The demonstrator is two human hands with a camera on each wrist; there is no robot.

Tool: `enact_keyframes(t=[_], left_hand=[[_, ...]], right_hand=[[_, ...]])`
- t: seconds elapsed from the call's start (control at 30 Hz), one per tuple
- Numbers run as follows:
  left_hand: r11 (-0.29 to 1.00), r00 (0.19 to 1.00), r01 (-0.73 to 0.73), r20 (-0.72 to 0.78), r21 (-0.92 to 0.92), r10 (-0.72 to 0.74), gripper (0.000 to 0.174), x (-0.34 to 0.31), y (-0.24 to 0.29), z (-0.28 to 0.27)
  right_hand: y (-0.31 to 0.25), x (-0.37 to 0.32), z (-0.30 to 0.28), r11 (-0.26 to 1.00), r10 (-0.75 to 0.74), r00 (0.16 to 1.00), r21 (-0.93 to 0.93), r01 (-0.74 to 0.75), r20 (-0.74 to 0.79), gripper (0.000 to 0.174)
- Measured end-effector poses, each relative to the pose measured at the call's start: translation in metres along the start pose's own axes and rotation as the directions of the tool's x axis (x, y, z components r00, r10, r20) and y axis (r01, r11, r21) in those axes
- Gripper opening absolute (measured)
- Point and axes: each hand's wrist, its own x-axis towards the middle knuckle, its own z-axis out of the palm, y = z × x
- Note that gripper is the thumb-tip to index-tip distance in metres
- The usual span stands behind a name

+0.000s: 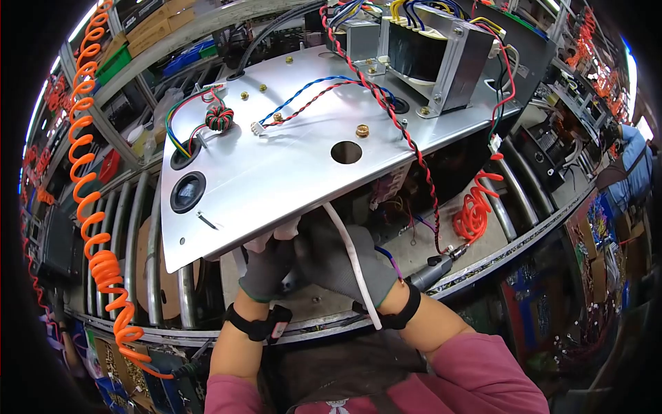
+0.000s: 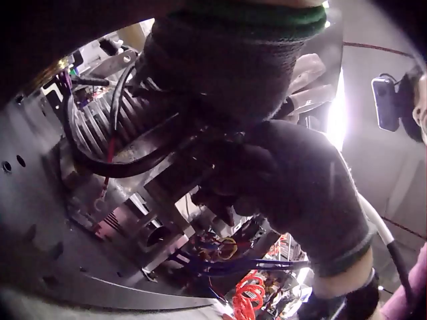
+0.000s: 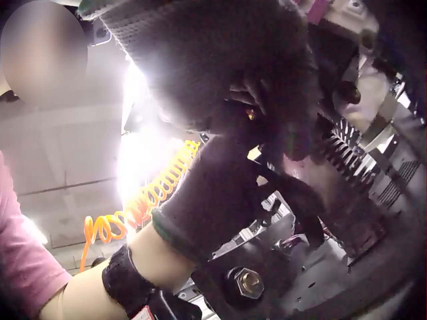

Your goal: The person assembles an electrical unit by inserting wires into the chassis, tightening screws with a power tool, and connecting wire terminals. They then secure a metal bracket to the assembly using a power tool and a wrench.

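Note:
Below the front edge of a silver metal panel (image 1: 241,155), my left hand (image 1: 265,269) and right hand (image 1: 348,265) work close together in grey gloves. In the left wrist view the right hand (image 2: 303,183) reaches in with bent fingers beside ribbed metal fins (image 2: 93,127) and a dark cable (image 2: 123,168). The right wrist view has both hands overlapping among dark parts; I cannot tell what the fingers hold. Whitish translucent pieces (image 1: 283,231) show at the panel edge above the left hand. A white sleeved cable (image 1: 353,252) hangs over the right hand.
A transformer (image 1: 417,55) stands on the panel, near a wound toroid coil (image 1: 219,118) and twisted red-black wires (image 1: 379,96). Orange coiled hose (image 1: 84,179) hangs at left. A red coiled hose (image 1: 472,214) and grey tool (image 1: 429,274) lie right. Metal rollers (image 1: 141,241) run underneath.

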Motion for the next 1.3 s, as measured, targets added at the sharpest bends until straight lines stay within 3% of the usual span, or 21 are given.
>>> enact_keyframes(t=[0.07,0.13,0.17,0.23,0.37,0.47,0.57,0.67,0.7,0.73,0.87,0.97,1.03,1.07,1.13,1.17,1.23,1.27,1.3], left_hand=[[1.000,1.000,0.014,0.019,0.001,-0.014,0.024,-0.001,-0.001,-0.001],[0.935,0.984,-0.177,0.092,0.309,0.155,0.026,-0.006,-0.010,-0.001],[0.934,0.983,-0.179,0.093,0.309,0.157,0.026,-0.010,-0.014,-0.002],[0.801,0.951,-0.306,0.194,0.514,0.240,0.030,-0.017,-0.019,-0.004],[0.701,0.899,-0.434,0.329,0.567,0.291,0.032,-0.019,-0.018,-0.008],[0.797,0.926,-0.363,0.282,0.483,0.251,0.035,-0.020,-0.019,-0.001],[0.872,0.955,-0.284,0.200,0.398,0.219,0.036,-0.012,-0.012,-0.002],[0.956,0.969,-0.190,0.202,0.222,0.145,0.033,-0.006,-0.007,0.000],[1.000,0.991,-0.012,0.136,-0.014,0.013,0.030,-0.007,-0.005,0.005],[0.953,0.985,0.157,0.105,-0.257,-0.134,0.027,-0.007,-0.004,0.008],[0.991,0.996,0.063,0.070,-0.121,-0.055,0.022,-0.002,0.003,0.004],[0.999,0.994,-0.001,0.106,-0.033,0.005,0.019,-0.003,0.001,0.003],[0.992,0.994,0.044,0.102,-0.115,-0.032,0.022,-0.013,-0.010,0.009],[0.988,0.994,0.058,0.100,-0.143,-0.044,0.023,-0.014,-0.011,0.011],[0.989,0.992,0.066,0.117,-0.129,-0.050,0.029,-0.014,-0.008,0.013],[0.990,0.991,0.068,0.121,-0.125,-0.053,0.031,-0.014,-0.004,0.013],[0.946,0.934,0.291,0.254,-0.143,-0.249,0.036,-0.009,0.004,0.009],[0.946,0.935,0.291,0.251,-0.145,-0.250,0.036,-0.010,0.003,0.009],[0.956,0.965,0.206,0.208,-0.209,-0.162,0.036,-0.013,-0.001,0.011]], right_hand=[[0.000,0.001,-0.001,0.999,-0.022,1.000,-0.023,0.022,0.016,0.020],[-0.003,0.003,-0.002,0.999,0.033,0.999,0.005,-0.033,0.034,0.018],[-0.003,0.004,-0.001,0.999,0.033,0.999,0.005,-0.033,0.032,0.018],[-0.005,0.004,0.000,0.997,0.065,0.997,-0.036,-0.063,0.045,0.021],[0.003,0.004,0.004,0.999,0.005,1.000,0.036,-0.005,0.003,0.023],[0.008,0.001,0.005,0.999,-0.034,0.998,0.028,0.035,-0.051,0.025],[0.007,0.000,0.000,0.992,0.089,0.994,0.079,-0.094,0.066,0.026],[0.017,0.000,0.007,0.993,-0.023,1.000,0.115,0.025,-0.019,0.023],[0.019,0.000,0.008,0.987,-0.089,0.995,0.127,0.095,-0.046,0.021],[0.021,0.000,0.008,0.977,-0.152,0.986,0.139,0.161,-0.073,0.019],[0.012,0.001,-0.006,0.994,-0.110,0.993,0.010,0.110,0.039,0.016],[0.017,0.007,-0.005,0.993,-0.101,0.986,0.068,0.093,0.130,0.016],[0.019,0.009,-0.006,0.957,-0.142,0.984,0.270,0.109,0.104,0.015],[0.019,0.008,-0.005,0.957,-0.142,0.984,0.268,0.109,0.106,0.015],[0.020,0.007,-0.005,0.963,-0.261,0.965,0.077,0.258,0.026,0.016],[0.018,0.006,-0.009,0.963,-0.261,0.965,0.076,0.258,0.027,0.016],[0.010,0.009,-0.023,0.927,-0.334,0.931,-0.125,0.353,0.148,0.017],[0.008,0.011,-0.025,0.926,-0.336,0.930,-0.127,0.355,0.150,0.017],[0.006,0.014,-0.028,0.984,-0.172,0.961,0.091,0.156,0.214,0.019]])
